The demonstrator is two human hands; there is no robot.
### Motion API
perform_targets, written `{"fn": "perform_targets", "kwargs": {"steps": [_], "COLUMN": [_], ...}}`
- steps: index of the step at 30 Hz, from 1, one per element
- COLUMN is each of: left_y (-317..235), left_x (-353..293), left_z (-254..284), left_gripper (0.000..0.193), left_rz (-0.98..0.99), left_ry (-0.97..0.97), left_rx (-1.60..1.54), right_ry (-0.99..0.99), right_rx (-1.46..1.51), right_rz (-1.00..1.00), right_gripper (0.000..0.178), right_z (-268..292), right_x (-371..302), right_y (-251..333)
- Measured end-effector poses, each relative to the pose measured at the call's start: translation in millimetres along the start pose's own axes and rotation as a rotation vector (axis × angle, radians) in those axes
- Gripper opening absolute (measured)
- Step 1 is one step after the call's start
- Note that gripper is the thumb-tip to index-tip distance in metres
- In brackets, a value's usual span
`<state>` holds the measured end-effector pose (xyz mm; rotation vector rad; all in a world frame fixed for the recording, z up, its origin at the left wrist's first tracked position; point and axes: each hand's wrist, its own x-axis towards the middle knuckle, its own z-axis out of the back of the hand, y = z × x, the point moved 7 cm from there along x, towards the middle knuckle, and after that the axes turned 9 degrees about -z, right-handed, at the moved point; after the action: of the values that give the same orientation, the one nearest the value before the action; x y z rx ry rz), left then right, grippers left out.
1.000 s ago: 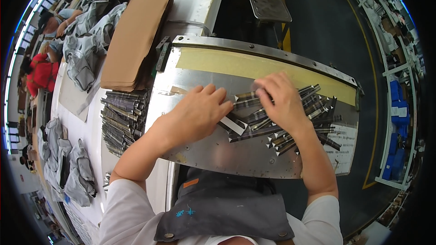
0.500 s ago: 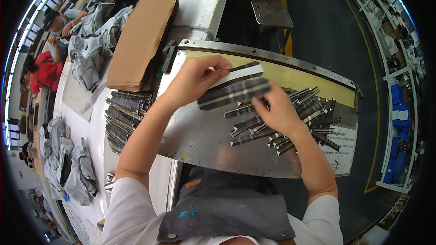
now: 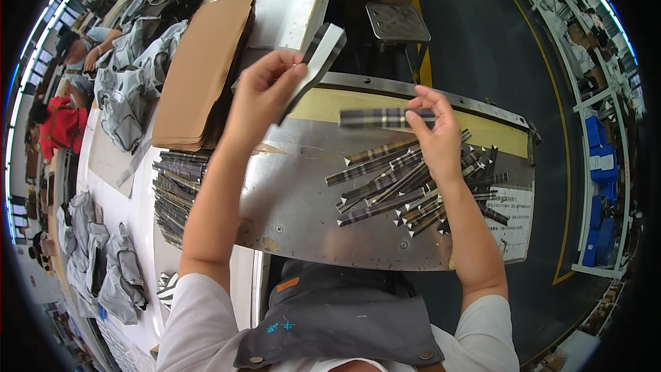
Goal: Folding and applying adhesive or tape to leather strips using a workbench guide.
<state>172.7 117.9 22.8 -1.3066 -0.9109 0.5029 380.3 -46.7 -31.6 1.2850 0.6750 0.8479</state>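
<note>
My left hand point(image 3: 265, 93) is closed on a white backing strip with a dark edge point(image 3: 322, 55), tilted up and to the right over the far edge of the metal plate. Between the thumb and fingers of my right hand point(image 3: 437, 131) is a dark plaid fabric strip point(image 3: 375, 118), nearly level and slightly blurred. The two strips are apart. Beneath my right hand, a loose heap of plaid strips point(image 3: 375, 189) lies on the metal plate point(image 3: 303, 200), several with white folded ends.
Left of the plate, more plaid strips point(image 3: 177, 196) are piled beside a stack of brown card sheets point(image 3: 203, 72). Grey fabric pieces point(image 3: 127, 110) cover the table at left, where other people work. A metal bar point(image 3: 413, 95) borders the plate's far side; a stool point(image 3: 398, 23) stands beyond.
The strips were close together, one above the other; now they are apart. My left hand has risen leftward with its strip, and my right hand has moved slightly right and up with the plaid one.
</note>
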Motion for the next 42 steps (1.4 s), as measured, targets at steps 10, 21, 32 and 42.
{"fn": "perform_targets", "kwargs": {"steps": [10,21,32,42], "left_y": [15,38,37,38], "left_x": [-56,-43,-52,-51], "left_z": [-91,-106,-110,-109], "left_gripper": [0.049,0.055,0.061,0.063], "left_rz": [-0.523,-0.572,-0.589,-0.565], "left_ry": [0.642,0.529,0.466,0.473], "left_rx": [0.967,1.215,1.309,1.249], "right_ry": [-0.046,0.061,0.131,0.083], "right_rx": [-0.781,-1.042,-1.010,-0.947], "right_rz": [0.628,0.485,0.396,0.402], "right_gripper": [0.020,0.041,0.045,0.042], "right_z": [-27,-39,-39,-37], "right_x": [-17,-23,-24,-24], "right_y": [32,9,16,19]}}
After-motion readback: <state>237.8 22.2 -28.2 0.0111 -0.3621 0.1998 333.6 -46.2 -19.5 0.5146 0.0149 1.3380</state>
